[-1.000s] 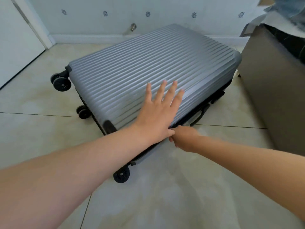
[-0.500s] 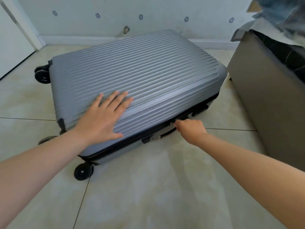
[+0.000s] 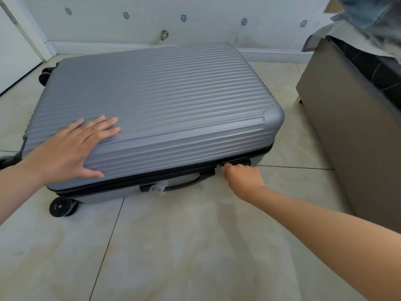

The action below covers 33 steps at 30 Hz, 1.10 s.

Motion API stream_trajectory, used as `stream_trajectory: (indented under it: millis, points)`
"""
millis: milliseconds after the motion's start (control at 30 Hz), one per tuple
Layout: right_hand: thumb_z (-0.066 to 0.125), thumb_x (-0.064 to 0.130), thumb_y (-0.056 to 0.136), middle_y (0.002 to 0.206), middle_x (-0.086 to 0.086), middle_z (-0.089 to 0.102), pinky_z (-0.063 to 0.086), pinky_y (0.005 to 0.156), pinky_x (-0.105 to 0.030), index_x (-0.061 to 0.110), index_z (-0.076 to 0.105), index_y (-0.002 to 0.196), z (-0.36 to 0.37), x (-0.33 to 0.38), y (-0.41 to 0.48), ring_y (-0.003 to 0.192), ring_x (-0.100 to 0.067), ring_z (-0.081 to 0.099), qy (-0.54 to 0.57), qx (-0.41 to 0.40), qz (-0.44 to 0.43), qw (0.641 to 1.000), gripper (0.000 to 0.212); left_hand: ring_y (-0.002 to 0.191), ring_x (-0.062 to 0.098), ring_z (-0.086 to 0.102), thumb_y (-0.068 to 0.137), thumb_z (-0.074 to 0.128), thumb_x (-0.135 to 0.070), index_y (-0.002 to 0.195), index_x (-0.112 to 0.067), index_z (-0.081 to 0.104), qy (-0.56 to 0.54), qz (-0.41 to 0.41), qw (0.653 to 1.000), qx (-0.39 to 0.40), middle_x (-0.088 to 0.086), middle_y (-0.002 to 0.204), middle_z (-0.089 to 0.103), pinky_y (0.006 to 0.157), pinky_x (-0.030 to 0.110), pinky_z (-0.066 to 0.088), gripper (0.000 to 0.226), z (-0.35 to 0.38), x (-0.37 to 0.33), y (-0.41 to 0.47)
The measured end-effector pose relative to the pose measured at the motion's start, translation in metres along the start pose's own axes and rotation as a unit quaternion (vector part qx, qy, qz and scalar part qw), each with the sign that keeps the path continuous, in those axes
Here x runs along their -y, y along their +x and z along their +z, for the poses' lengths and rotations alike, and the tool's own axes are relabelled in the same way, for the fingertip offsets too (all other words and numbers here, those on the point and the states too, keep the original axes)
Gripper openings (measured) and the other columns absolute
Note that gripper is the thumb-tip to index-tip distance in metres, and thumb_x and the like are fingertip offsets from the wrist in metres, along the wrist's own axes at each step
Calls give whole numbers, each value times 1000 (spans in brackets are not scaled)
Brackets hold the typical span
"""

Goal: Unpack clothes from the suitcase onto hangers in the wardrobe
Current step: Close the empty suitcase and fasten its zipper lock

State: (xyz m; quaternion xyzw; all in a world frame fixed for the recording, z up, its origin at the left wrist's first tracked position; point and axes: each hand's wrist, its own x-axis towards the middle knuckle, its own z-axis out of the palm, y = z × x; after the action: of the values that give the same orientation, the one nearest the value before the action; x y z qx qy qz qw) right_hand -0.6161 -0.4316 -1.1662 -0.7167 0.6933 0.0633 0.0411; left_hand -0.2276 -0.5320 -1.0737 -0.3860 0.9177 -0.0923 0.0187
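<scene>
A grey ribbed hard-shell suitcase (image 3: pixel 165 101) lies flat and closed on the tiled floor. My left hand (image 3: pixel 71 148) rests palm down on its lid near the front left corner, fingers spread. My right hand (image 3: pixel 242 178) pinches the small zipper pull (image 3: pixel 219 166) on the black zipper line along the front side, right of the dark side handle (image 3: pixel 184 183). No clothes, hangers or wardrobe are in view.
A grey-brown box-like piece of furniture (image 3: pixel 347 127) with fabric piled on top stands close to the suitcase's right end. Black wheels (image 3: pixel 60 207) stick out at the left. A white door frame (image 3: pixel 26 31) and a wall with skirting are behind.
My right hand has slid the zipper pull to the right along the front side. My left hand has shifted left on the lid. The view has swung so the suitcase sits more squarely.
</scene>
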Motion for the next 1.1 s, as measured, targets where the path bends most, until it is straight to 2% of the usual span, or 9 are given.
stream_trajectory:
  millis: [100, 200, 367, 500, 633, 700, 733, 900, 1100]
  points:
    - [40, 9, 96, 98, -7, 67, 18, 48, -29, 14, 51, 111, 3, -6, -6, 88, -31, 62, -3, -7, 24, 1000, 19, 148, 20, 14, 45, 92, -45, 151, -20, 23, -17, -6, 1000, -7, -5, 161, 13, 120, 30, -1, 129, 6, 10, -4]
    - [39, 13, 97, 101, -5, 68, 31, 59, -30, 17, 53, 110, 5, -16, -11, 93, -32, 63, 31, 3, 46, 998, 19, 148, 18, 13, 39, 95, -41, 149, -18, 26, -26, -5, 999, -22, -4, 161, 15, 119, 31, 0, 132, 12, 17, -7]
    - [30, 51, 98, 98, 3, 68, 48, 84, -36, 16, 58, 97, 4, -40, -13, 93, -21, 60, 301, 141, 56, 942, 44, 142, 31, 29, 59, 76, -65, 145, -23, 32, -50, -15, 996, -66, 6, 155, 29, 116, 47, 21, 105, 9, 3, -4]
    - [43, 13, 91, 106, -17, 64, 51, 69, -34, 5, 53, 104, 8, -78, -5, 83, -29, 61, 354, 167, 210, 896, 18, 142, 32, 29, 77, 43, -70, 146, -19, 32, -29, -4, 997, -74, 5, 154, 32, 114, 47, 28, 86, -4, -69, 49]
    - [40, 11, 97, 105, -20, 61, 53, 89, -46, -8, 53, 120, -20, -115, 21, 89, -34, 63, 555, -12, 355, 752, 32, 146, 32, 18, 78, 55, -67, 152, -28, 16, -31, -25, 997, -72, -1, 160, 20, 119, 50, 15, 92, -11, -134, 100]
    - [35, 32, 102, 115, -11, 59, 49, 91, -39, 3, 49, 129, -50, -120, 36, 97, -26, 58, 686, -91, 323, 646, 42, 148, 29, 8, 80, 47, -72, 153, -32, 8, -38, -36, 997, -65, -5, 162, 8, 120, 50, 6, 91, -14, -155, 115]
    - [33, 43, 101, 118, -3, 59, 46, 93, -35, 11, 48, 132, -65, -117, 39, 102, -21, 57, 716, -88, 287, 630, 47, 149, 27, 4, 81, 44, -73, 153, -32, 7, -42, -40, 996, -63, -5, 162, 5, 120, 49, 3, 90, -14, -164, 119]
    - [54, 61, 84, 129, 2, 56, 46, 97, -36, 24, 40, 139, -83, -94, 40, 109, -16, 57, 636, -48, 214, 740, 68, 148, 21, 8, 81, 29, -77, 148, -36, 22, -129, -93, 985, -72, -10, 160, 12, 120, 49, 5, 79, -21, -179, 131]
    - [50, 57, 88, 120, 3, 54, 44, 91, -36, 22, 39, 132, -68, -37, -6, 107, -20, 55, 637, -84, 226, 732, 57, 147, 24, 13, 89, 31, -68, 147, -30, 31, -188, -182, 964, -48, -4, 160, 17, 118, 50, 9, 69, -35, -166, 152]
